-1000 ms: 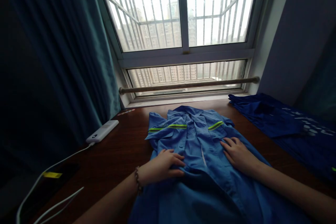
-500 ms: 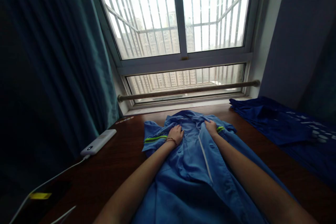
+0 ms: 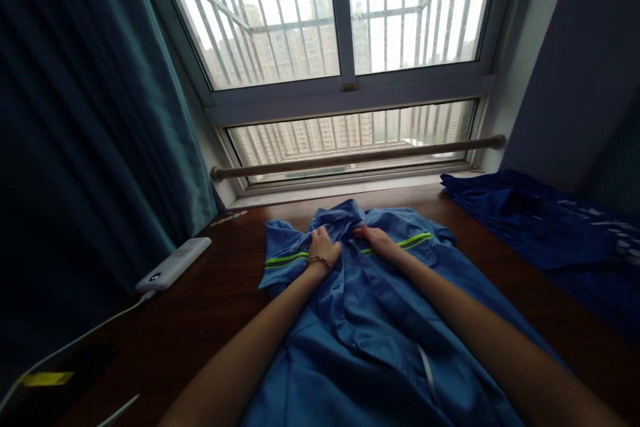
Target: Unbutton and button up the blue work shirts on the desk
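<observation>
A blue work jacket [image 3: 395, 307] with yellow-green stripes lies spread on the dark wooden surface, its collar toward the window. My left hand [image 3: 323, 248], a beaded bracelet at its wrist, is closed on the left front edge below the collar. Close to the collar, my right hand [image 3: 376, 238] pinches the right front edge, drawn over near the left one. The fronts nearly meet at the top, and folds run down from there. Some fingertips are hidden in the cloth.
At the left a white power bank [image 3: 174, 264] with a cable lies beside the curtain [image 3: 175, 147]. Darker blue cloth [image 3: 540, 227] lies at the right. A rail [image 3: 360, 159] crosses in front of the barred window. A yellow tag [image 3: 47, 379] shows at the lower left.
My right hand has moved left, bringing the right front across toward my left hand. The jacket's opening has narrowed, and the right chest stripe now shows. The view has tilted slightly down.
</observation>
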Demonstrator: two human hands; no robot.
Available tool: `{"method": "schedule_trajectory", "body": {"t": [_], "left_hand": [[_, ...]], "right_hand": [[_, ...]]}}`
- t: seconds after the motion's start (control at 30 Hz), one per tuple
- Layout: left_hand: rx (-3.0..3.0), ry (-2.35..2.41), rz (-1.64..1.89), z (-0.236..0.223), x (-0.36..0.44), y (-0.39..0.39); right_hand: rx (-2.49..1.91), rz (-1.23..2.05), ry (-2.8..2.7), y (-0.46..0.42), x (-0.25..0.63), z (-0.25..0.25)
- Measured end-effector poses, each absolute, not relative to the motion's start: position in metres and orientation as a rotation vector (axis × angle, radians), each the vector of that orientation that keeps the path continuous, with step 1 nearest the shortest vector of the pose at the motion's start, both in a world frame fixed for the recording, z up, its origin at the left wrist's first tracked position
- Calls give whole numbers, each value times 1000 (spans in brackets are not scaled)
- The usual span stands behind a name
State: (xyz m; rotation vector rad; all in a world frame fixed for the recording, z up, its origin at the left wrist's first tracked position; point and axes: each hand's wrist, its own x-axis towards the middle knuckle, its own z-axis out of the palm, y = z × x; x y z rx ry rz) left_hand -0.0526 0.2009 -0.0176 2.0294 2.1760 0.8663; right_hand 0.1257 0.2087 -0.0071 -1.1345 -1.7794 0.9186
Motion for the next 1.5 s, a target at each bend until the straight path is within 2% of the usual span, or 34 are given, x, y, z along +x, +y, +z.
{"method": "schedule_trajectory", "body": {"t": [0.27,0.47,0.57,0.7,0.83,1.0,1.23,1.37,1.5], "left_hand": [[1703,1806,1027,-20,-63,213],[1823,1725,995,-25,-59,213],[1953,1741,1001,-25,-62,213],[2066,1754,1016,-26,-66,214],[2215,1668,928,-27,-66,215],[2489,1599,797,-22,-66,210],[2729,1722,740,-16,-56,195],[2713,1816,627,-15,-50,191],[2544,1856,748,-18,-50,194]], "right_hand": [[-1244,455,-2006,184,115,-4],[-1406,290,-2253,156,85,-9],[-1488,132,-2243,149,81,-17],[-1476,74,-2218,163,90,-23],[-1525,178,-2149,187,97,-24],[-1374,624,-1769,203,100,-27],[-1178,961,-1414,216,118,-31],[-1091,1130,-1142,222,124,-29],[-993,1313,-986,223,129,-22]]}}
